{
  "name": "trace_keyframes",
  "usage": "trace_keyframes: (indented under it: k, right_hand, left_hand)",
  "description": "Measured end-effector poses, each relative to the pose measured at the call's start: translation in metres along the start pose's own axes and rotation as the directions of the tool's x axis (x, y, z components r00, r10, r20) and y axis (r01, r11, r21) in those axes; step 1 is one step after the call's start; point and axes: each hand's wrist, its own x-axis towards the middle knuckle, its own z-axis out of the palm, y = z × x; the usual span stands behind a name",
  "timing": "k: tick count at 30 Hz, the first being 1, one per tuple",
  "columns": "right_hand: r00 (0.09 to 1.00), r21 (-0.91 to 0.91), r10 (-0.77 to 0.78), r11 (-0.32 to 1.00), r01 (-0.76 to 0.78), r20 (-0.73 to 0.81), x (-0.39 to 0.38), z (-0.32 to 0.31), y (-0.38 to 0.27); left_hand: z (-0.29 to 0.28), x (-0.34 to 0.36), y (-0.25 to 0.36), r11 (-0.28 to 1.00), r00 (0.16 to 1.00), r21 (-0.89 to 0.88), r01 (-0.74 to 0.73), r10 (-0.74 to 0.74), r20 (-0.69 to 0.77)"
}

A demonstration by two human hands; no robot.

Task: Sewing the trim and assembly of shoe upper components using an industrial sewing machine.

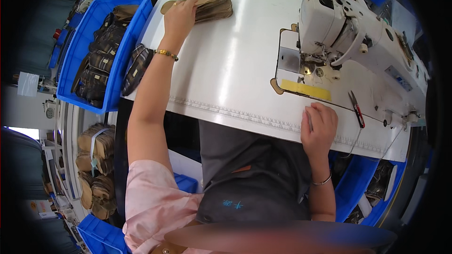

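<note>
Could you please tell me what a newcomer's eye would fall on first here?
Probably the white sewing machine at the upper right. Next, the blue bin of dark plaid pieces at the upper left, and the left hand on a stack of tan sole-shaped pieces between them.

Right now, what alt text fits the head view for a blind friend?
A person's left hand touches a stack of tan soles on a white table; the right hand is at the near edge, by a sewing machine. A blue bin of plaid pieces stands left.
</note>
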Motion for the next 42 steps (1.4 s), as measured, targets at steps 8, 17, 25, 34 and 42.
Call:
trace_keyframes:
  k: [8, 17, 25, 34, 42]
  right_hand:
    - [0.999, -0.022, 0.033, 0.999, -0.033, 0.009, -0.007, 0.003, 0.001]
    - [1.000, -0.009, 0.019, 1.000, -0.019, 0.007, -0.006, 0.007, 0.002]
    - [1.000, -0.019, 0.006, 1.000, -0.005, 0.006, -0.006, 0.008, 0.002]
    - [0.952, 0.100, -0.149, 0.987, 0.127, 0.266, 0.004, 0.013, -0.031]
    - [0.904, 0.039, -0.201, 0.979, 0.201, 0.377, 0.004, 0.015, -0.036]
  left_hand:
    - [0.017, 0.007, -0.006, 0.986, 0.986, -0.019, 0.164, -0.164, 0.031]
    - [0.001, 0.006, -0.015, 0.978, 0.979, -0.061, 0.198, -0.201, -0.037]
    - [-0.062, -0.044, 0.091, 0.932, 0.979, -0.324, -0.161, 0.108, -0.174]
    - [-0.102, -0.109, 0.163, 0.839, 0.870, -0.534, -0.106, 0.338, 0.358]
    - [-0.123, -0.085, -0.149, 0.767, 0.788, 0.221, 0.602, -0.616, -0.008]
